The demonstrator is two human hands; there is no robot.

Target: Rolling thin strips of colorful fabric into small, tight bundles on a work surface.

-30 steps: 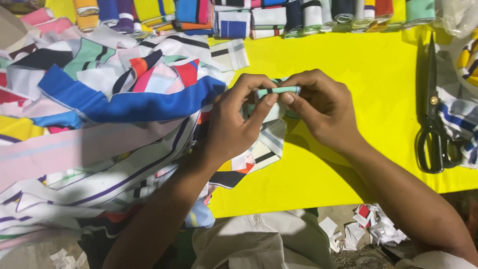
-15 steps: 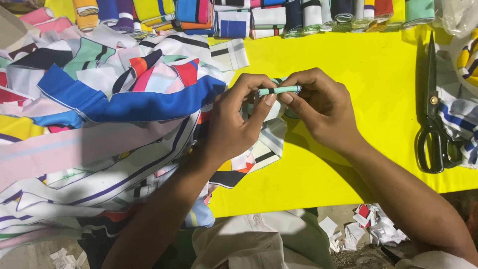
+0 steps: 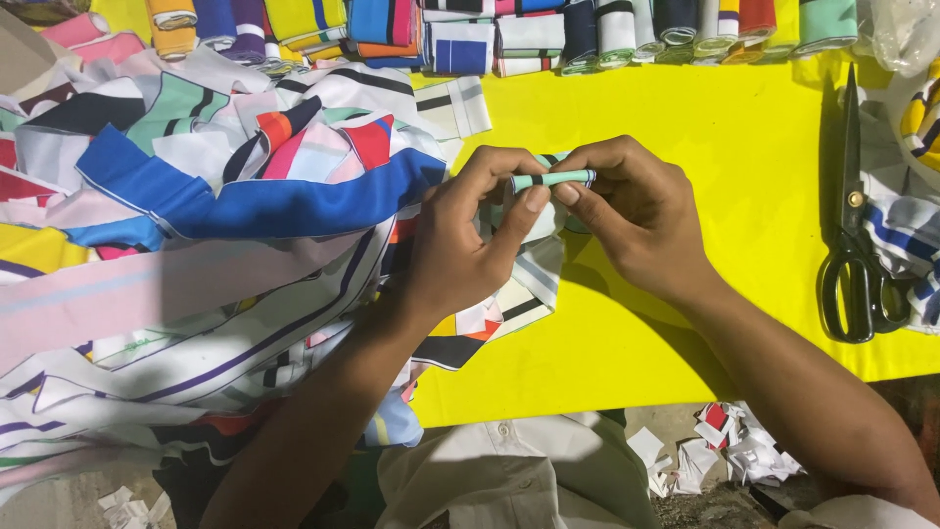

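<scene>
Mint-green rolled fabric strip (image 3: 553,179) pinched between fingertips of left hand (image 3: 468,235) and right hand (image 3: 636,211), both closed on it, over yellow table (image 3: 744,176), black scissors (image 3: 857,245) well apart.

Tailoring workshop: fabric strips (image 3: 225,211), scissors (image 3: 857,235), rolls (image 3: 548,29).

Both forearms come up from the bottom edge, at about 6 and 5 o'clock, and meet near the centre. The left hand (image 3: 460,240) is curled, thumb pointing to 2 o'clock. The right hand (image 3: 636,211) faces it, fingertips pinched together, thumbs almost touching.
</scene>
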